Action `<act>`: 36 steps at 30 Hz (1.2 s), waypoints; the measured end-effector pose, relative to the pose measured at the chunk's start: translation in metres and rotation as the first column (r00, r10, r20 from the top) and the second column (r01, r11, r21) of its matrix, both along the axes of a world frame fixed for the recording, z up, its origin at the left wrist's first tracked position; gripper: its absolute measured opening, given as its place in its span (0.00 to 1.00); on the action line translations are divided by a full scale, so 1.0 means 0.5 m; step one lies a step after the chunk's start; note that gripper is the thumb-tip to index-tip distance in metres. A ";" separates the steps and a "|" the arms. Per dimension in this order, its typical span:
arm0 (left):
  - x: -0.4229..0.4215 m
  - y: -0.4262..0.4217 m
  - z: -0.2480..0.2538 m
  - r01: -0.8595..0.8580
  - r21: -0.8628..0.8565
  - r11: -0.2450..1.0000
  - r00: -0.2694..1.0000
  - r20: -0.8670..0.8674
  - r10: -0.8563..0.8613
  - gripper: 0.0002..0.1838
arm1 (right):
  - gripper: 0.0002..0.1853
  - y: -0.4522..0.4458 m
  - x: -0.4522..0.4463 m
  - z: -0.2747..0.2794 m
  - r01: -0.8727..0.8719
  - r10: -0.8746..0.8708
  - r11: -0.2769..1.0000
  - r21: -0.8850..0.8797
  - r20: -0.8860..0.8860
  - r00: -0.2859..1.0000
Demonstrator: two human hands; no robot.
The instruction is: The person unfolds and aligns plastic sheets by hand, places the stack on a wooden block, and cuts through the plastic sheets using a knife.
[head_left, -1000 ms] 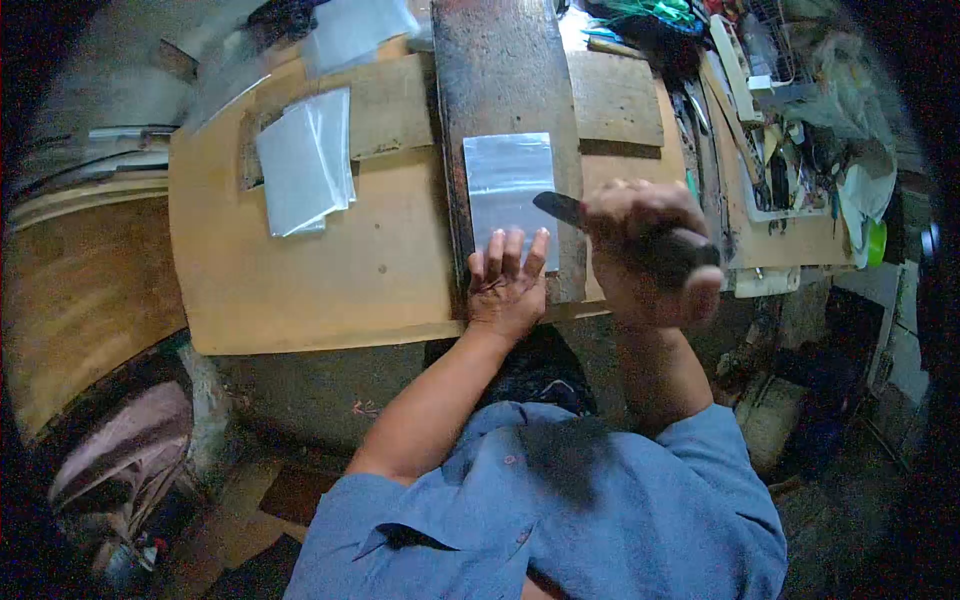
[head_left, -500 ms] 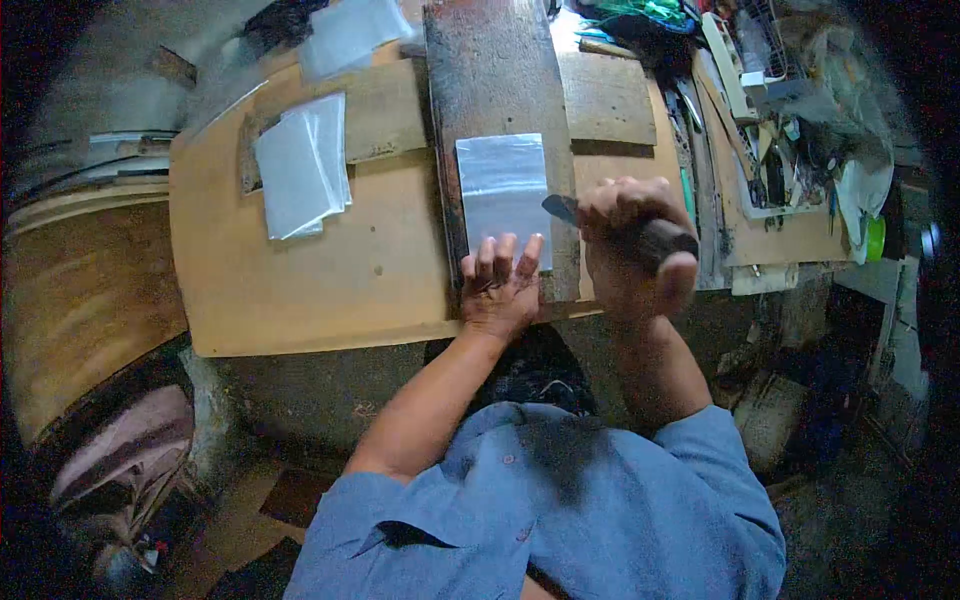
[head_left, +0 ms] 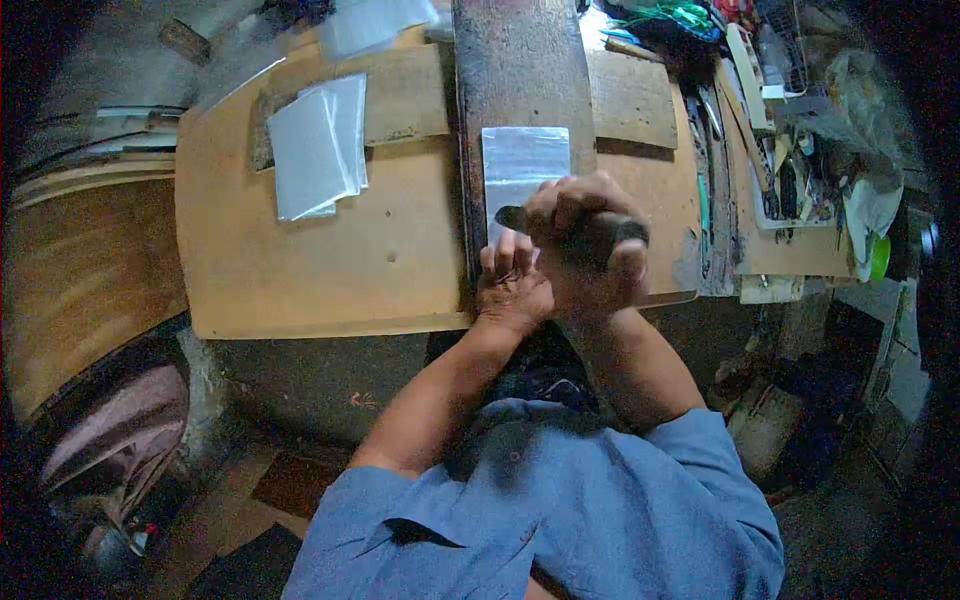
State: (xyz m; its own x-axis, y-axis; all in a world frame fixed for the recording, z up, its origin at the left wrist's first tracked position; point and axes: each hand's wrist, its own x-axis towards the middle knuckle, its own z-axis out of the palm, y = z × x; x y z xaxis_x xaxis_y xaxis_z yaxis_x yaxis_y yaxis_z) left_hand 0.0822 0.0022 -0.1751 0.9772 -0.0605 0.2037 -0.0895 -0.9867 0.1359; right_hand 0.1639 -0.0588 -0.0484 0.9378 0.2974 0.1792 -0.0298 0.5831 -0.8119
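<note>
A shiny silvery rectangular sheet [head_left: 526, 152], perhaps plastic film, lies on a dark worn board [head_left: 525, 75]. My left hand [head_left: 513, 287] rests on the near end of this sheet, fingertips bent down against it and slightly apart. Wrapped in my right hand [head_left: 590, 225] is a knife [head_left: 511, 217] with a thick dark handle. Its handle end points up toward me, and its short blade comes out on the left, above the sheet beside my left fingertips. Motion blurs the right hand, so whether the blade touches the sheet cannot be made out.
More translucent sheets [head_left: 315, 155] lie fanned in a pile at the left, with others [head_left: 370, 25] farther back. Thin wooden boards [head_left: 632, 95] flank the dark board on the tan tabletop [head_left: 330, 285]. A tray of tools [head_left: 790, 190] stands among clutter at the right.
My right hand has carried the knife left, over the near part of the sheet and close to my left hand. The whole view has shifted slightly. My left hand stays on the sheet.
</note>
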 end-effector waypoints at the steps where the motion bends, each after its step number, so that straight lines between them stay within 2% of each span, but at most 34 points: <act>1: -0.005 -0.003 -0.007 0.004 -0.003 1.000 1.000 -0.002 -0.004 0.19 | 0.36 0.000 -0.008 0.011 0.004 -0.004 1.000 -0.003 -0.002 1.000; 3: 0.003 -0.002 -0.010 -0.012 -0.054 0.998 0.992 0.123 0.019 0.21 | 0.35 -0.012 -0.016 0.038 0.013 -0.013 0.996 0.083 0.002 1.000; 5: -0.003 0.002 0.004 0.000 -0.077 0.997 0.996 0.085 0.007 0.21 | 0.34 -0.023 -0.011 0.029 -0.007 0.004 0.994 0.105 0.024 1.000; 7: -0.002 -0.002 0.004 -0.023 -0.189 0.982 0.999 -0.050 0.014 0.19 | 0.35 -0.017 -0.001 0.008 -0.053 0.051 0.998 0.043 0.037 0.998; 8: -0.005 -0.006 -0.018 -0.015 -0.130 0.991 0.998 0.057 0.022 0.20 | 0.36 -0.025 -0.007 0.017 0.012 -0.014 0.999 -0.039 -0.069 0.998; 9: -0.004 -0.005 -0.017 -0.014 -0.129 0.992 0.998 0.060 0.022 0.20 | 0.36 -0.026 -0.005 0.022 0.012 -0.015 0.999 -0.038 -0.065 0.998; 11: -0.005 -0.006 -0.016 -0.006 -0.122 0.992 1.000 -0.014 0.005 0.21 | 0.36 -0.034 -0.005 0.027 0.105 -0.103 0.994 0.007 -0.121 0.987; 12: 0.001 -0.005 -0.014 -0.008 -0.121 0.993 1.000 -0.010 0.007 0.21 | 0.35 -0.040 -0.004 0.027 0.042 -0.038 0.978 0.203 -0.021 0.999; 13: 0.001 -0.006 -0.011 -0.023 -0.104 0.994 0.998 0.058 0.029 0.22 | 0.35 -0.046 -0.002 0.017 0.041 -0.036 0.978 0.204 -0.026 0.999; 14: 0.001 -0.007 -0.008 -0.038 -0.088 0.995 0.990 0.129 0.049 0.24 | 0.34 -0.052 0.001 -0.001 0.027 -0.029 0.998 0.059 0.049 0.998; 15: -0.005 -0.008 -0.013 -0.033 -0.089 0.995 0.991 0.126 0.044 0.24 | 0.33 -0.056 0.003 -0.007 0.027 -0.016 0.996 -0.089 0.121 0.993; 18: -0.002 -0.007 -0.014 -0.003 -0.097 0.995 0.997 0.079 0.010 0.27 | 0.33 -0.056 0.010 0.011 0.091 -0.086 0.994 -0.068 0.074 0.994; 20: 0.008 -0.004 0.000 -0.014 -0.074 0.997 0.987 0.161 0.026 0.22 | 0.34 -0.061 0.016 0.015 0.128 -0.126 0.991 -0.049 0.035 0.991; 23: 0.002 -0.004 0.000 -0.010 -0.108 0.994 0.997 0.071 0.018 0.27 | 0.32 -0.085 0.012 -0.004 0.023 -0.016 0.997 -0.073 0.098 0.995; 27: 0.008 -0.008 -0.003 -0.016 -0.074 0.997 0.991 0.132 0.026 0.27 | 0.32 -0.094 0.018 0.017 0.151 -0.151 0.988 -0.023 0.003 0.988; 28: 0.011 -0.009 -0.009 -0.021 -0.087 0.996 0.989 0.142 0.033 0.28 | 0.33 -0.100 0.015 0.025 0.112 -0.120 0.991 0.072 0.113 0.986; 29: 0.006 -0.010 -0.015 -0.027 -0.100 0.995 0.989 0.145 0.041 0.29 | 0.33 -0.101 0.017 0.017 0.108 -0.116 0.991 0.072 0.110 0.987; 31: 0.002 -0.008 -0.008 -0.015 -0.096 0.995 0.992 0.122 0.027 0.30 | 0.34 -0.107 0.018 -0.001 0.137 -0.133 0.990 -0.042 0.094 0.987; 32: 0.006 -0.007 -0.003 -0.005 -0.090 0.996 0.993 0.113 0.015 0.30 | 0.35 -0.103 0.026 -0.005 0.190 -0.185 0.981 -0.045 0.094 0.978; 36: -0.009 -0.007 -0.001 0.000 -0.107 0.994 0.994 0.106 0.011 0.33 | 0.35 -0.103 0.026 -0.004 0.216 -0.207 0.975 -0.058 0.134 0.969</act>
